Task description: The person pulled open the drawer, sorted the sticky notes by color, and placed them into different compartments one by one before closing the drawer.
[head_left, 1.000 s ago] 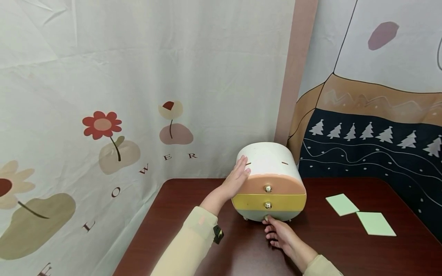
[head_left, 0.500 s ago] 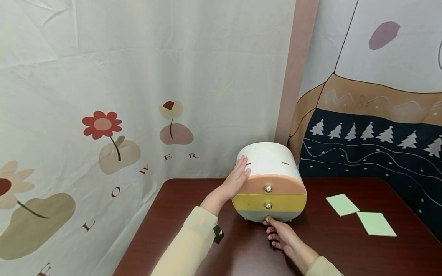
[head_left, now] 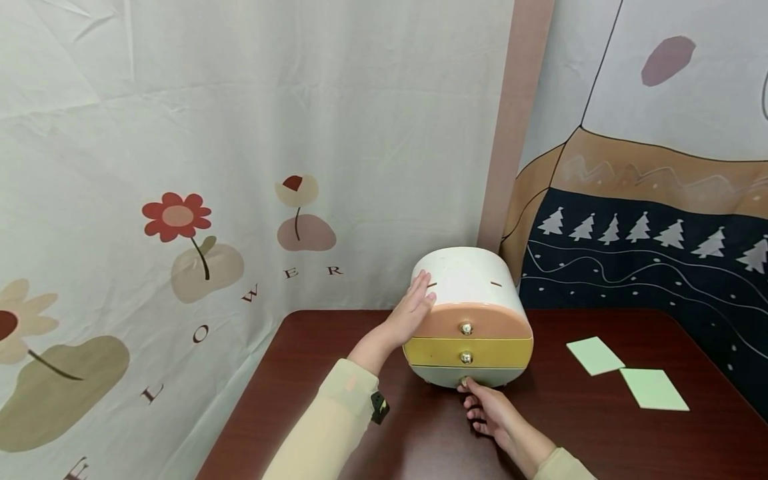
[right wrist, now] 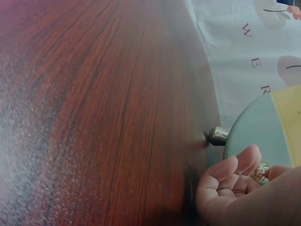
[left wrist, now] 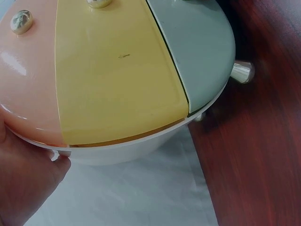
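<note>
A small rounded storage box (head_left: 465,270) with a white shell stands on the table, its three drawer fronts peach, yellow and grey-green. My left hand (head_left: 409,315) rests against its upper left side with the fingers extended. At the bottom, my right hand (head_left: 495,412) pinches the gold knob (right wrist: 260,172) of the grey-green drawer (left wrist: 202,52) between thumb and index finger, the other fingers loosely bent. In the left wrist view a thin dark gap shows between this drawer and the yellow drawer (left wrist: 117,75), so it sits slightly forward.
Two pale green paper squares (head_left: 595,355) lie on the dark red wooden table (head_left: 600,433) right of the box. Short metal feet (left wrist: 242,72) hold the box up. A printed curtain (head_left: 384,167) hangs close behind the table.
The grey-green bottom drawer has come out slightly toward me, with my right hand on its knob drawing back a little. My left hand has stayed in place.
</note>
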Demonstrator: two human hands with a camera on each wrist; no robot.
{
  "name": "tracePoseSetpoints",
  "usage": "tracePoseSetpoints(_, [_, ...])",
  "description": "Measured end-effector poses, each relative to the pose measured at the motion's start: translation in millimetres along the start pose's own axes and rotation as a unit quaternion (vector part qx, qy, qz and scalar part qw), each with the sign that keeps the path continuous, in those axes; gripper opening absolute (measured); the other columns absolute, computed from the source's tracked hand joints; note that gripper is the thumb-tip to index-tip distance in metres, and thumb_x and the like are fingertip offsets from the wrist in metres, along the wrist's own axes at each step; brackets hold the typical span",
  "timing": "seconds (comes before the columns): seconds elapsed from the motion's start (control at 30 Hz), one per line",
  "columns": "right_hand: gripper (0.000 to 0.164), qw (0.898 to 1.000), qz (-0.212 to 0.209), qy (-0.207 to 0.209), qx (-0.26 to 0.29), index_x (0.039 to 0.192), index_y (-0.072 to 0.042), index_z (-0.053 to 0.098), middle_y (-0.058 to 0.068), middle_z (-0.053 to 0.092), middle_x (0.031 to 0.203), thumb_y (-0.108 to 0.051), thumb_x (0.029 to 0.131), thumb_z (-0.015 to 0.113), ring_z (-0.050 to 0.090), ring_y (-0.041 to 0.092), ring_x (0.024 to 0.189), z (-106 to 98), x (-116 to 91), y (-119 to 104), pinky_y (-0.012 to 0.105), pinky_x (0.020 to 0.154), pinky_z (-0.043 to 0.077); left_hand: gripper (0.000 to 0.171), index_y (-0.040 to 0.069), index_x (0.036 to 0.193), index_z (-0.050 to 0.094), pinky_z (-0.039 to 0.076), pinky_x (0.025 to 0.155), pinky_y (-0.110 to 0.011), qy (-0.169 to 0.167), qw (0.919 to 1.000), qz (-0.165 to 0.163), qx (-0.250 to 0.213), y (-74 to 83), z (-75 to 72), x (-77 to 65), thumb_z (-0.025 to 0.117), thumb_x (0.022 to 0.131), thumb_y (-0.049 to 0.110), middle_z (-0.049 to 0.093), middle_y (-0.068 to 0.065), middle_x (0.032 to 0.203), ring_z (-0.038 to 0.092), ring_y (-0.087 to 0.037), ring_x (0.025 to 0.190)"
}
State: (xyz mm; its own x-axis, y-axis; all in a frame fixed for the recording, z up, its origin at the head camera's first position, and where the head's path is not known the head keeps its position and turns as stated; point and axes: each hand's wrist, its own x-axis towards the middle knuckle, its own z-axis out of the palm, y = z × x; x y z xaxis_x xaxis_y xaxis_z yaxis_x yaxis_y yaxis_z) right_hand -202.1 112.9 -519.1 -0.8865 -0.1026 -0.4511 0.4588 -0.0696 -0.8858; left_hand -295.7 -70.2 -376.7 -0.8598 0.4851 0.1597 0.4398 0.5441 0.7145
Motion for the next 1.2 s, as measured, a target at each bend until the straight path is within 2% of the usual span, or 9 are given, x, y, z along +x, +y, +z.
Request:
tracePoseSetpoints(0.73, [0.043,1.0,-0.003,0.01,0.003,0.106,-0.006,0.066,-0.007,0.05,0.068,-0.045,0.094,0.052,0.048,0.007,0.06,2,-4,3,0.025,0.059,0.041,0.059,0.003,0.152,0.009,0.008,0.118,-0.043,0.0,0.9993,0.016,0.035,1.2,-0.9,0.6,0.024,0.104,0.035,0.001,-0.011,0.16,-0.001,-0.022,0.147])
tracePoseSetpoints(1.2, [0.045,0.999,-0.01,-0.038,-0.012,0.102,-0.009,0.068,-0.009,0.05,0.068,-0.049,0.093,0.052,0.048,0.006,0.059,-4,-18,13,0.024,0.058,0.04,0.059,0.005,0.152,0.01,0.009,0.118,-0.043,0.002,0.9992,0.01,0.038,-1.3,0.7,2.4,0.024,0.104,0.036,0.001,-0.009,0.16,0.0,-0.02,0.147])
